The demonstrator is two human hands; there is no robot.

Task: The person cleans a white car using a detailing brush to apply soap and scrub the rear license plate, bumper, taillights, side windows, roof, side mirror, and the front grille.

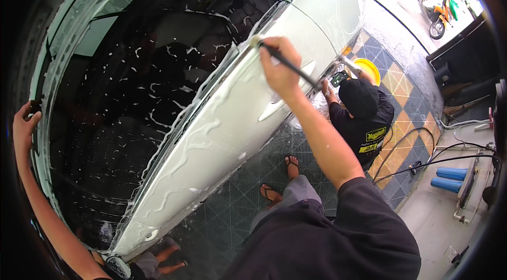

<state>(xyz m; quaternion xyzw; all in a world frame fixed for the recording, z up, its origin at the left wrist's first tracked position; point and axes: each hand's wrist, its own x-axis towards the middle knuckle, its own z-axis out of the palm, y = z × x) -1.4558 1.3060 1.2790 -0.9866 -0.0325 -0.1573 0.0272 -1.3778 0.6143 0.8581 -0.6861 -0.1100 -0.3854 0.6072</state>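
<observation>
My right hand [280,67] grips a detailing brush [291,65] by its black handle. The pale bristles touch the trim at the base of the side window on a white car [225,133]. Soap foam streaks the door panel, and flecks of it dot the dark window glass [119,121]. A door handle [287,92] lies just beyond my right wrist. At the far left, my left hand [25,125] rests at the car's wet roof edge, its thumb and fingers apart. What its fingertips touch is partly dark.
A co-worker [360,121] in a black cap and shirt crouches by the car, close to my right forearm. Beyond stands a yellow bucket [367,69]. A black hose [400,141] crosses the tiled grating floor [222,216]. Blue filter housings [449,180] hang on the wall; an orange motorcycle [439,18] stands outside.
</observation>
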